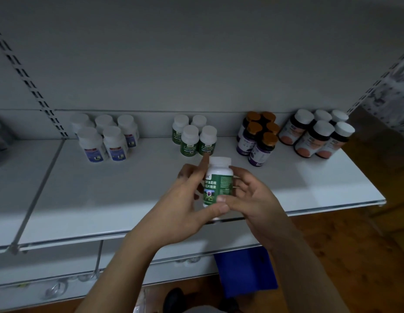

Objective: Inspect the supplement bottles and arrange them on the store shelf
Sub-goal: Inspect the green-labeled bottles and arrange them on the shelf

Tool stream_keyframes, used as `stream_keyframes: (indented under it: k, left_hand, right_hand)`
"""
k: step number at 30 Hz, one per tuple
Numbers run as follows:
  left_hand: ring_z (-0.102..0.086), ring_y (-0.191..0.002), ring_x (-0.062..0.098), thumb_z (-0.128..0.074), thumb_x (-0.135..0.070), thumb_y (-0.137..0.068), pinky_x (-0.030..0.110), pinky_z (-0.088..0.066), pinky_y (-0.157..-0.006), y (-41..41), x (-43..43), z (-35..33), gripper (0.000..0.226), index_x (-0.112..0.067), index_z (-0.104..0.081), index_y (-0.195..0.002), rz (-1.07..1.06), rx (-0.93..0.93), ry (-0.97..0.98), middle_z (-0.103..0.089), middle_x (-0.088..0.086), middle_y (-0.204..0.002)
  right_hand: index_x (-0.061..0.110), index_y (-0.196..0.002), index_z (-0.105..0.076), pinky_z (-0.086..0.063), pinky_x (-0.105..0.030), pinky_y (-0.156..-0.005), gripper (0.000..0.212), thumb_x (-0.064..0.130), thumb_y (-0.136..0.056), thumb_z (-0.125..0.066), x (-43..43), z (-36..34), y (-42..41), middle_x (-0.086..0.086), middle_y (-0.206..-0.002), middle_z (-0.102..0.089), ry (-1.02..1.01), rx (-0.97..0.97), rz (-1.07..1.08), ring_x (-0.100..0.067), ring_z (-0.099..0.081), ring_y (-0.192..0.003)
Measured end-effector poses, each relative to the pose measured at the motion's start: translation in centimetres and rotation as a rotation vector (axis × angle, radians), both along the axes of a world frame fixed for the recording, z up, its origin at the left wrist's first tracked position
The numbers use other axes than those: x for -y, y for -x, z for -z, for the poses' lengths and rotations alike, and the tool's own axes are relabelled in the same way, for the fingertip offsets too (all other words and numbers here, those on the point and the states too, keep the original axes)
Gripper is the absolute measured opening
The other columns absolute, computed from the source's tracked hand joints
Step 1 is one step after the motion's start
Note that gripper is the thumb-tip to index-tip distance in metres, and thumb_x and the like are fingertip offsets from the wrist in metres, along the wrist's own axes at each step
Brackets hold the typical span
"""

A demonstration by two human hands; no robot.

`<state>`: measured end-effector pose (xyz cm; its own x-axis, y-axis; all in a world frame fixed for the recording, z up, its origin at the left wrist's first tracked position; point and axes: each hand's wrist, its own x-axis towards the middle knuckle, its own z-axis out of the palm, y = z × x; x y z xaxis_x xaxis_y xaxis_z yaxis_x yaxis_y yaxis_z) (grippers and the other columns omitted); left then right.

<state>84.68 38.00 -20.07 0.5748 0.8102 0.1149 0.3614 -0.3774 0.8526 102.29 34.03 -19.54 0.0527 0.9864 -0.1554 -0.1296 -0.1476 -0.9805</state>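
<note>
holding bottle [219, 184] before white shelf [106, 199] | grey back panel [196, 64] | wood floor [354, 245]

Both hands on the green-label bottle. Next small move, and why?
Probably move the green-label bottle forward and stand it by the four matching green bottles: left hand and right hand hold it upright just before that group, and the shelf in front of them is bare.

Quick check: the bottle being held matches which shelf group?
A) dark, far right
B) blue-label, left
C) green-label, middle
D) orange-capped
C: the held bottle has a green label and white cap, like the green-label group standing behind it.
</note>
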Motion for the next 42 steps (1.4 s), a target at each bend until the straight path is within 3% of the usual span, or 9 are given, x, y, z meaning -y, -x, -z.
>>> stream_keyframes:
  k: [5,9,12,19,26,32,35,38,42]
  left_hand:
    - [-0.055,-0.106,0.002,-0.066,-0.04,-0.087,0.028,-0.052,-0.088,0.6,-0.7,0.1,0.081,-0.036,-0.019,-0.153,-0.026,0.085,0.095,-0.05,-0.012,-0.123]
    - [-0.053,-0.118,0.001,-0.06,-0.015,-0.094,0.032,-0.05,-0.096,1.1,-0.9,0.1,0.074,-0.034,-0.019,-0.153,-0.034,0.106,0.155,-0.055,-0.017,-0.132]
    - [-0.052,-0.119,-0.003,-0.055,-0.005,-0.096,0.029,-0.05,-0.097,1.3,-1.0,0.0,0.075,-0.033,-0.017,-0.154,-0.028,0.104,0.178,-0.053,-0.024,-0.133]
    - [-0.053,-0.122,0.006,-0.057,-0.019,-0.09,0.031,-0.051,-0.095,1.8,-1.0,0.2,0.075,-0.035,-0.019,-0.153,0.019,0.177,0.222,-0.055,-0.021,-0.134]
    - [-0.054,-0.097,0.001,-0.09,-0.023,-0.064,0.008,-0.042,-0.076,0.6,-0.5,0.4,0.092,-0.031,-0.041,-0.142,-0.217,0.169,0.096,-0.054,-0.007,-0.117]
    - [-0.055,-0.099,0.005,-0.09,-0.032,-0.058,0.017,-0.047,-0.081,-0.3,-0.3,1.3,0.078,-0.034,-0.05,-0.125,-0.272,0.202,0.036,-0.051,-0.005,-0.115]
    - [-0.054,-0.1,0.0,-0.09,-0.021,-0.063,0.014,-0.046,-0.078,-0.7,-0.4,1.7,0.075,-0.041,-0.046,-0.121,-0.288,0.177,0.024,-0.05,-0.007,-0.116]
    - [-0.052,-0.098,0.0,-0.089,-0.017,-0.063,0.005,-0.039,-0.077,-1.2,-0.6,2.1,0.074,-0.033,-0.05,-0.123,-0.315,0.097,-0.057,-0.049,-0.006,-0.112]
    - [-0.05,-0.105,0.019,-0.088,-0.015,-0.061,0.029,-0.043,-0.088,-1.8,-1.5,2.5,0.079,-0.024,-0.051,-0.13,-0.354,-0.023,-0.203,-0.054,0.0,-0.113]
  right_hand:
    - [0.021,-0.12,-0.065,-0.055,-0.039,-0.087,0.039,0.017,-0.08,-0.065,-0.7,-0.1,-0.2,-0.013,-0.11,-0.071,-0.011,-0.063,0.023,-0.031,-0.067,-0.106]
    - [0.016,-0.117,-0.067,-0.054,-0.038,-0.082,0.042,0.013,-0.076,-0.068,-1.4,-0.1,-0.4,-0.025,-0.11,-0.066,-0.003,-0.048,0.052,-0.031,-0.065,-0.094]
    - [0.015,-0.114,-0.068,-0.054,-0.036,-0.079,0.042,0.007,-0.074,-0.076,-1.8,0.2,-0.2,-0.02,-0.101,-0.067,-0.003,-0.04,0.031,-0.03,-0.063,-0.088]
    - [0.01,-0.11,-0.068,-0.054,-0.028,-0.071,0.041,0.012,-0.069,-0.072,-2.0,0.2,0.4,-0.012,-0.093,-0.07,0.019,-0.055,0.027,-0.022,-0.065,-0.083]
    - [0.006,-0.112,-0.063,-0.059,-0.032,-0.079,0.029,-0.009,-0.094,-0.047,-1.6,0.1,0.6,-0.011,-0.094,-0.075,0.071,-0.151,0.029,-0.026,-0.072,-0.093]
    - [0.006,-0.116,-0.063,-0.057,-0.027,-0.077,0.03,-0.007,-0.094,-0.046,-1.3,-0.8,0.8,-0.009,-0.096,-0.075,0.091,-0.195,-0.015,-0.02,-0.071,-0.093]
    - [0.008,-0.113,-0.066,-0.056,-0.025,-0.08,0.023,0.002,-0.093,-0.056,-1.4,-1.2,1.1,-0.009,-0.101,-0.075,0.08,-0.056,-0.006,-0.02,-0.071,-0.097]
    - [0.021,-0.101,-0.071,-0.057,-0.027,-0.08,0.014,0.019,-0.088,-0.07,-2.0,-1.9,1.4,0.003,-0.093,-0.076,0.02,0.278,0.058,-0.009,-0.071,-0.089]
    - [0.024,-0.095,-0.071,-0.049,-0.014,-0.066,0.019,0.03,-0.079,-0.078,-3.4,-2.6,1.5,0.013,-0.079,-0.069,-0.105,0.731,0.19,0.002,-0.063,-0.07]
